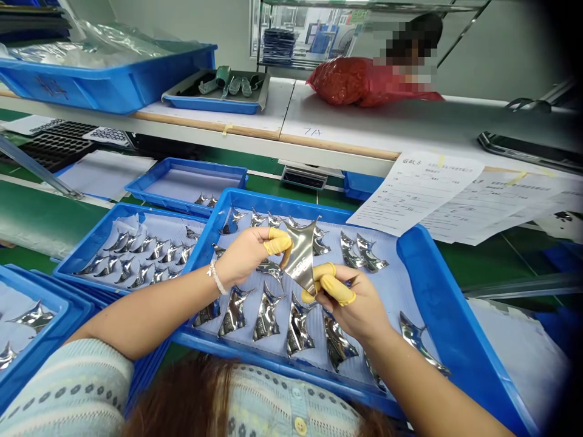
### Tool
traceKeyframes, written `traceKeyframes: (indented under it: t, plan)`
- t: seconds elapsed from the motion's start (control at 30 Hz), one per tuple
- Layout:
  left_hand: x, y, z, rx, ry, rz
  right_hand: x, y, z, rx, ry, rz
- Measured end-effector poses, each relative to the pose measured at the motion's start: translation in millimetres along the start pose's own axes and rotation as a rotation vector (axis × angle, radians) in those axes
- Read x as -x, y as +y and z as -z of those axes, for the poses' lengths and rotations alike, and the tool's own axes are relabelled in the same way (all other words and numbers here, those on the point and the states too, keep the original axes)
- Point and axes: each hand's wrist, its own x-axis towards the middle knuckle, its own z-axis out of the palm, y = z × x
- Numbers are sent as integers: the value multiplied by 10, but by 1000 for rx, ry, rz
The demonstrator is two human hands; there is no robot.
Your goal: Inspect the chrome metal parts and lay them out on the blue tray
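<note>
Knit sleeve (68,388) at near left | left hand (246,255) pinching a polished three-pointed metal piece (300,258) by its edge, yellow finger cots (279,241) on | right hand (350,300) grasping its lower point | piece held above a blue plastic tray (437,285) of matching pieces (266,318) | risk: cots slipping on that shiny surface could drop it, scratching the pieces below

The printing on the polished metal piece (299,258) is too small to read.

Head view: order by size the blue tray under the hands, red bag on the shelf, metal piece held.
Blue tray, red bag, metal piece. The piece is nearest the camera, so its true size is unsure.
</note>
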Motion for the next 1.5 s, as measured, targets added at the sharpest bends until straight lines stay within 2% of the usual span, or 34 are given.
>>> traceKeyframes:
  t: [0.17, 0.5, 0.6, 0.77, 0.97, 1.17, 1.37, 1.5]
  plan:
    - [-16, -11, 9, -15, 37, 48, 11, 11, 5, -6, -25, -6]
    - [-30, -86, -37, 9, -4, 124, 33, -12, -6, -56, -131, 12]
    - [-25, -63, -35, 2, -6, 105, 21, -9, 0, -21, -103, -8]
    - [-31, -13, -7, 140, -42, 27, -17, 6, -11, 110, -19, -62]
    - [-19, 5, -1, 184, -5, -1, -22, -14, -33, 126, -73, -108]
    - [-6, 3, 10, 119, -26, -58, -29, 14, 8, 138, -119, -114]
    - [5, 7, 52, -22, -70, -99, -34, 29, 25, 321, -116, 12]
    - [23, 45, 70, -143, -45, -118, -44, -10, 33, 411, -128, 67]
